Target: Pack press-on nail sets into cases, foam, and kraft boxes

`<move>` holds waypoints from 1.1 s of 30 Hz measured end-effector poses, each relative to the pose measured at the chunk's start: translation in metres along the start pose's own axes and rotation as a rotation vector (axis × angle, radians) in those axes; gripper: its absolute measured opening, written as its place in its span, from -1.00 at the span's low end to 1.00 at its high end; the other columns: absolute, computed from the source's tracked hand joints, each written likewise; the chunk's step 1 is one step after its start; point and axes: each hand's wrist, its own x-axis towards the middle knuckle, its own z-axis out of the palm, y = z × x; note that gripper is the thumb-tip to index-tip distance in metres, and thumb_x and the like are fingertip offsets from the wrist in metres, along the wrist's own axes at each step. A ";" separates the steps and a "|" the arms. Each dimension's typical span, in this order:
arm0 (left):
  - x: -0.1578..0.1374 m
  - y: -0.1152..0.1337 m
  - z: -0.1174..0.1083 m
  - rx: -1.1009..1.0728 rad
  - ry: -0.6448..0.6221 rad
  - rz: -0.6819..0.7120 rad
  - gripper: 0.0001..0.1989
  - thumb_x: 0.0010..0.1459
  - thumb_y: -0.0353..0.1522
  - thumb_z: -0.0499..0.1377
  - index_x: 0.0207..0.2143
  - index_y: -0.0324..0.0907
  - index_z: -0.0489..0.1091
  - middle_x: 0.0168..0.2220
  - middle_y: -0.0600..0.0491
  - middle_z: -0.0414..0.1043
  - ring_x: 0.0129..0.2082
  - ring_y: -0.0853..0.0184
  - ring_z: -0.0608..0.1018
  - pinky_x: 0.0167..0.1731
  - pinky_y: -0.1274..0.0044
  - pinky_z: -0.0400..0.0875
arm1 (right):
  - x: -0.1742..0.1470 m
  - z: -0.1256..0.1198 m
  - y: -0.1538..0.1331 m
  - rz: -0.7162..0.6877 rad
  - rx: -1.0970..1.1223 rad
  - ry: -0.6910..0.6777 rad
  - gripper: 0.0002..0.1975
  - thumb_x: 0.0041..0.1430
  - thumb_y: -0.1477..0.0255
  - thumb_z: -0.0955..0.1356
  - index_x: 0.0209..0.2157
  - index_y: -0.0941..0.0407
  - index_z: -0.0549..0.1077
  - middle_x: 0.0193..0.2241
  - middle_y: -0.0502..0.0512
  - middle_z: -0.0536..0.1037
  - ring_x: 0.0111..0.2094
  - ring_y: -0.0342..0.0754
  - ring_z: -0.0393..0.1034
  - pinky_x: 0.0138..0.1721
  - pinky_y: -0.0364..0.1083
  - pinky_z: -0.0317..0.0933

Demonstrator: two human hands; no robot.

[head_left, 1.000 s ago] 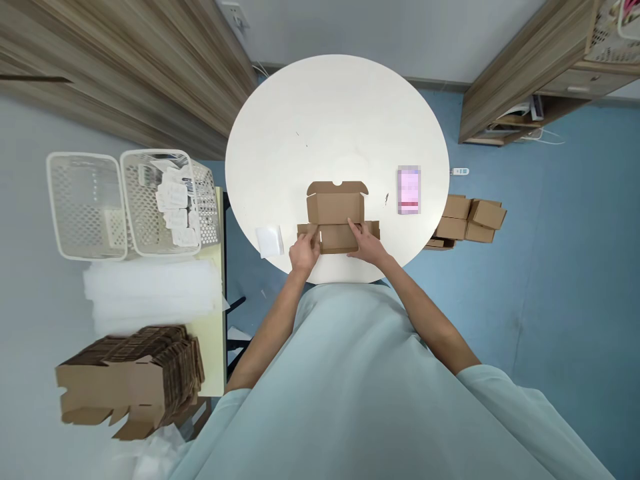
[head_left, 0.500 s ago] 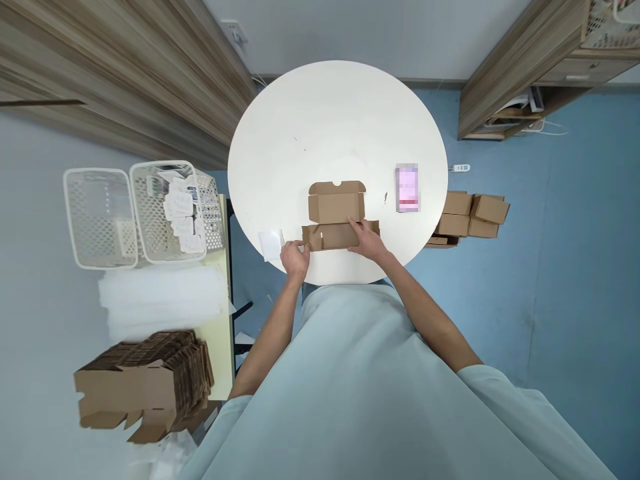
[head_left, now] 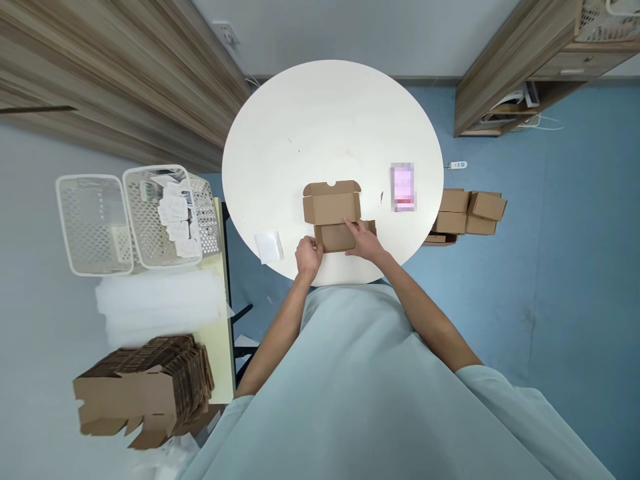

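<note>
A brown cardboard box (head_left: 332,209) lies on the round white table with its lid raised away from me. The left end of its tray part is folded up, while a flap at the right end still sticks out. My left hand (head_left: 309,257) is closed on the left end wall, thumb and fingers against it. My right hand (head_left: 366,243) grips the right part of the box, fingers over the inside and thumb at the near wall. Beside my left hand is a small white packet (head_left: 269,247).
A phone-like pink item (head_left: 403,187), blurred, lies right on the white table (head_left: 330,107). On the left side table are white baskets (head_left: 163,220), white sheets (head_left: 160,293) and stacked flat cartons (head_left: 130,393). Folded boxes (head_left: 454,222) sit beyond the table's right edge.
My left hand has moved right and folded the box's left end flap upward and inward. My right hand stays on the right part of the box.
</note>
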 end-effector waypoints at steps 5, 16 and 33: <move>0.007 0.003 0.001 0.121 -0.030 -0.008 -0.96 0.31 -0.41 0.15 -0.22 -0.09 0.38 -0.20 -0.08 0.55 -0.16 0.08 0.62 -0.12 0.32 0.44 | 0.001 0.001 -0.003 0.011 0.011 0.001 0.27 0.06 0.33 0.66 0.59 -0.15 -0.10 0.48 0.41 0.08 0.15 0.31 0.52 0.11 0.18 0.45; 0.006 0.009 0.008 0.132 0.007 -0.003 -0.90 0.32 -0.45 0.10 -0.20 -0.09 0.38 -0.19 -0.11 0.49 -0.17 0.03 0.58 -0.15 0.28 0.42 | -0.046 -0.009 0.023 0.250 0.126 0.427 -0.57 0.51 0.23 0.28 0.28 0.11 0.36 0.16 0.31 0.50 0.13 0.17 0.46 -0.02 0.05 0.43; 0.006 0.011 0.008 0.155 0.010 -0.011 -0.93 0.32 -0.43 0.12 -0.19 -0.10 0.38 -0.18 -0.12 0.49 -0.16 0.01 0.58 -0.14 0.28 0.42 | -0.016 0.001 -0.016 0.253 0.043 0.217 -0.81 0.56 0.36 0.26 0.03 0.15 0.42 -0.06 0.28 0.59 -0.12 0.13 0.54 -0.12 0.00 0.36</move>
